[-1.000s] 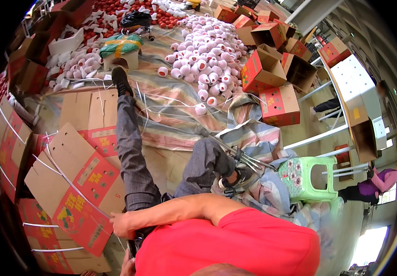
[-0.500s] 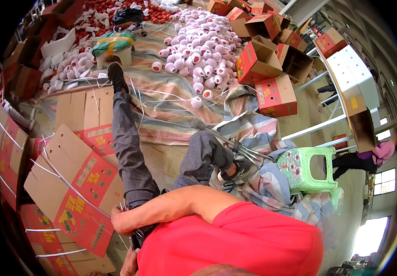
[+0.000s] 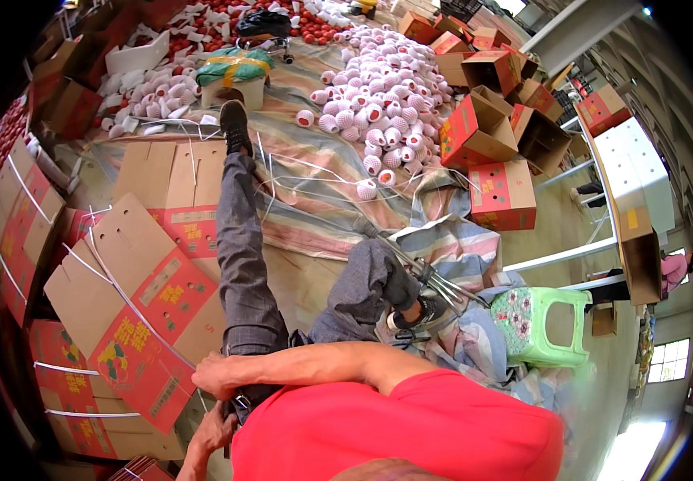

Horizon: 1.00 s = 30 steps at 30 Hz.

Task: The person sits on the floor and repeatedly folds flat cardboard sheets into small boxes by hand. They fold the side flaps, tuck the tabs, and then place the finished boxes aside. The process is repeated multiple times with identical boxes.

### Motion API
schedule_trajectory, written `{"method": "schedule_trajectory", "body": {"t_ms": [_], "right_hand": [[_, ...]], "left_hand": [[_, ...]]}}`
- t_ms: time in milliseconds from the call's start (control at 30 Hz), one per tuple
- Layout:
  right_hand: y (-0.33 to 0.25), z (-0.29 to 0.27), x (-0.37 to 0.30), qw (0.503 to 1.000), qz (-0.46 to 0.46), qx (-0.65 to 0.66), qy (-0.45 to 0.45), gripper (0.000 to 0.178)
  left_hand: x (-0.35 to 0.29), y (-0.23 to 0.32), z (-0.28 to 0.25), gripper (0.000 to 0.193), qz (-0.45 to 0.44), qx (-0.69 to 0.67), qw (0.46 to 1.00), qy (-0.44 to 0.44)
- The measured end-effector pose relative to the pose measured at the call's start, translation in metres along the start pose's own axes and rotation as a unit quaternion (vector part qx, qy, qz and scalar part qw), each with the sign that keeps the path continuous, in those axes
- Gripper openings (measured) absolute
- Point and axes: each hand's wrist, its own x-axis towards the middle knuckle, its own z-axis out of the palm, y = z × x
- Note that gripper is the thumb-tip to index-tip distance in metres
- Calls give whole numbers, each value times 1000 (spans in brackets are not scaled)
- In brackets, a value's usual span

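Observation:
My right arm reaches across my red shirt, and my right hand [image 3: 216, 375] is closed beside the edge of a tilted bundle of flattened red-and-brown cartons [image 3: 126, 301]. Just below, my left hand [image 3: 215, 426] comes up from the lower edge with its fingers curled. What either hand holds is hidden. A white plastic strap [image 3: 144, 319] crosses the tilted cartons and runs toward my hands. Close to both hands, at my waist, is a small shiny metal piece on something dark [image 3: 242, 402]; I cannot tell what it is.
My outstretched leg [image 3: 242, 248] lies beside more flattened cartons [image 3: 154, 172]. Net-wrapped fruit [image 3: 387, 88] is heaped on a striped tarp [image 3: 306, 208]. Open cartons [image 3: 479, 132] stand at the far right. A green plastic stool [image 3: 527, 321] and metal rods [image 3: 435, 280] are on my right.
My view has turned, so the far things sit farther right and lower. More of my left hand and forearm now shows. My right hand stays near the carton edge.

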Motion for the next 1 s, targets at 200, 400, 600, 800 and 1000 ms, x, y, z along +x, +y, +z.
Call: {"method": "schedule_trajectory", "body": {"t_ms": [200, 400, 600, 800, 1000], "right_hand": [[-3, -21, -14, 998, -58, -8, 32, 29], [-49, -61, -32, 998, -59, 30, 20, 24], [-27, -54, -20, 994, -109, 14, 9, 22], [17, -37, -20, 982, -128, -4, 138, 31], [43, -42, -33, 986, -25, 73, 146, 37]], "left_hand": [[51, -14, -5, 65, 32, -193, 981, 1], [-61, -5, -13, 91, 153, -332, 931, -13], [19, -30, 42, 42, 178, -178, 920, 302], [38, -77, 39, 35, 71, -422, 875, 226], [81, -177, 65, 57, -263, -278, 595, 707]]}}
